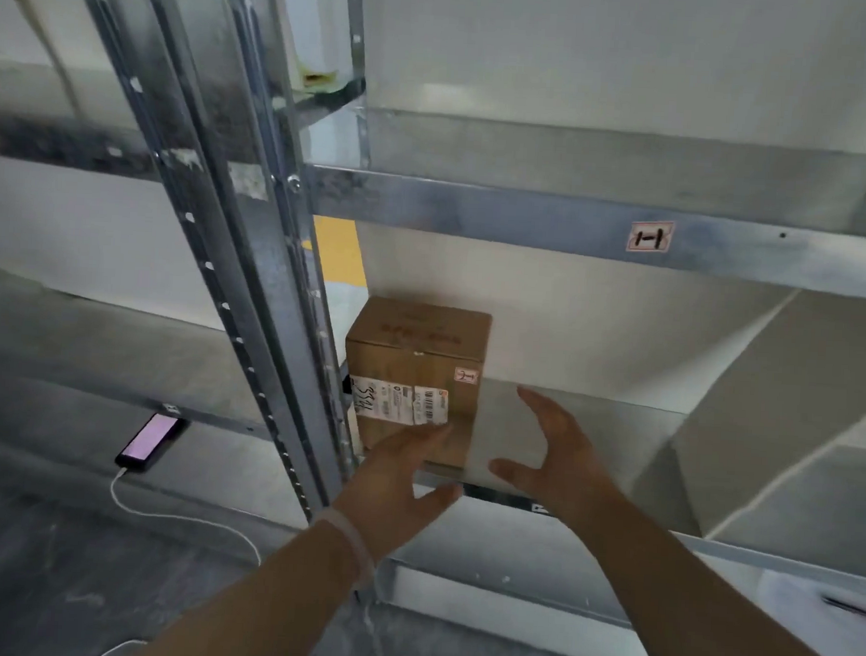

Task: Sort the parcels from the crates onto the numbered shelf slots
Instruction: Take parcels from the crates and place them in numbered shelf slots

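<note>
Left forearm with a pale thin wristband [355, 545] reaches in from the bottom. Left hand [403, 471] flat, fingers straight, tips touching the lower front of the brown cardboard parcel box [414, 362] by its white shipping label [398, 402]. Right hand [555, 454] spread wide, holding nothing, just right of the box; contact can't be told. Box stands upright on the grey metal shelf board [606, 427], at its left end against the galvanised steel upright [254, 248]. Small pink sticker [466, 376] on the box front. Beam above carries a pink-edged slot tag [650, 236] reading 1-1. Left bay: black phone with lit pink screen [151, 441], white cable [160, 511] plugged in.
</note>
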`<action>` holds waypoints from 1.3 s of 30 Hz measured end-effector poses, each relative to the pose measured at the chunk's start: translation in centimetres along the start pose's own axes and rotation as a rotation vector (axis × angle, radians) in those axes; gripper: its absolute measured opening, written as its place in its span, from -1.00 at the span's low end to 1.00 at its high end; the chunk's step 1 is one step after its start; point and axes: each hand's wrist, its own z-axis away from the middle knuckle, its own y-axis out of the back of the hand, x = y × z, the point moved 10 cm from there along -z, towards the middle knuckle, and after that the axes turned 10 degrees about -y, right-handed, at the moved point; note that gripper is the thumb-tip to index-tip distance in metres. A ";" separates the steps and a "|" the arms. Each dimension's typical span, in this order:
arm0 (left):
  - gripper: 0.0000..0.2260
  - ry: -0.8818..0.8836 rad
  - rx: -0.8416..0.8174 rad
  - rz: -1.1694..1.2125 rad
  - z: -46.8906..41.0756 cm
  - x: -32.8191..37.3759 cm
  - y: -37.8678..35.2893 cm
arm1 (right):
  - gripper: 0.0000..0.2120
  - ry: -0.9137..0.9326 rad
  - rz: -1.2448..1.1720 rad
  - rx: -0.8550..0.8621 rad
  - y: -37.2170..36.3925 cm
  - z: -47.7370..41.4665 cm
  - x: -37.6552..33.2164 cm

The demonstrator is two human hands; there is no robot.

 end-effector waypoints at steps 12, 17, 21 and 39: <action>-0.35 -0.620 -0.223 -0.456 -4.4 23.0 -15.2 | -0.18 -0.067 0.385 0.337 18.9 15.9 11.8; -0.34 -0.800 -0.354 -0.391 -0.7 34.2 -26.7 | -0.13 -0.350 0.501 0.413 27.8 26.4 21.8; -0.34 -0.958 -0.390 -0.387 2.8 44.2 -34.6 | -0.11 -0.544 0.530 0.482 34.1 36.6 28.9; -0.32 -1.352 -0.507 -0.155 18.4 76.4 -60.5 | -0.10 -1.013 0.477 0.847 51.2 67.5 48.2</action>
